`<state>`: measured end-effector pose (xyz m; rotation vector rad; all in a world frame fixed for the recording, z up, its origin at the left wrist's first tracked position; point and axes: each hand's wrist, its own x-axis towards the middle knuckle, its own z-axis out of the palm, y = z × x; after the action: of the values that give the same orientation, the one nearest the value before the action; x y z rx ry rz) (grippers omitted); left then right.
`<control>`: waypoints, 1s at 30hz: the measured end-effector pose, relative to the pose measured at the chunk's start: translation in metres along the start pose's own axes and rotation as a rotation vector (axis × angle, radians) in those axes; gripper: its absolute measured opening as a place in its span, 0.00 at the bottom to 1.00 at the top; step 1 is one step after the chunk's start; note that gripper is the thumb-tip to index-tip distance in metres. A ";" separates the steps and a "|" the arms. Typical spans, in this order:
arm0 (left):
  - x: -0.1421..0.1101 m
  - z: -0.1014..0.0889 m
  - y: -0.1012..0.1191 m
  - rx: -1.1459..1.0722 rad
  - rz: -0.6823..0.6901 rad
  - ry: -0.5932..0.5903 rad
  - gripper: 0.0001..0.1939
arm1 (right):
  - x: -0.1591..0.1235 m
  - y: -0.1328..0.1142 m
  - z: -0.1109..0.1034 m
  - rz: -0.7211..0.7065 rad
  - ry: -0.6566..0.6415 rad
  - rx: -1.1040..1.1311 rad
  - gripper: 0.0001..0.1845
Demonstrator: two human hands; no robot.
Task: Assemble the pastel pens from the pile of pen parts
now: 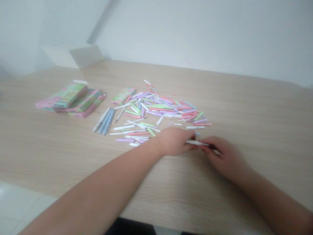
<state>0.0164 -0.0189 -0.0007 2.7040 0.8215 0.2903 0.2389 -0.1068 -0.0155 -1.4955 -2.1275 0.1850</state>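
My left hand [174, 141] and my right hand [223, 155] meet near the front of a wooden table [256, 107]. Both are closed on one thin white pen part [197, 143] that spans the gap between their fingertips. Just beyond the hands lies a scattered pile of pastel pen parts [161, 109] in pink, green, purple, blue and white. A few assembled blue and white pens [105, 120] lie side by side left of the pile.
A stack of flat pink and green pen boxes [70, 99] lies at the left, and one smaller box [123, 95] sits at the pile's left edge. A white box [73, 55] stands at the back left against the wall.
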 end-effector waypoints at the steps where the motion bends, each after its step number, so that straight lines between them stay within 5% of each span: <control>1: 0.000 0.000 0.000 -0.009 -0.004 -0.007 0.22 | 0.000 0.000 0.000 -0.017 -0.002 0.006 0.09; 6: 0.001 -0.003 0.000 -0.043 -0.012 -0.023 0.18 | -0.001 -0.003 -0.002 -0.091 0.011 0.059 0.08; 16: 0.003 0.003 -0.001 -0.050 -0.036 0.009 0.24 | 0.005 -0.010 0.001 0.047 -0.048 -0.017 0.14; 21: 0.006 0.000 0.001 0.041 0.020 -0.056 0.17 | 0.009 -0.011 0.000 0.094 -0.137 -0.049 0.21; 24: 0.007 0.000 0.002 0.071 0.045 -0.071 0.18 | 0.010 -0.008 0.001 0.095 -0.102 -0.012 0.16; 30: 0.007 -0.003 0.005 0.059 0.034 -0.082 0.20 | 0.004 0.000 -0.005 -0.120 -0.012 -0.030 0.10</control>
<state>0.0243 -0.0184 0.0043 2.7670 0.7727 0.1633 0.2403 -0.1042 -0.0103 -1.3806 -2.2305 0.1195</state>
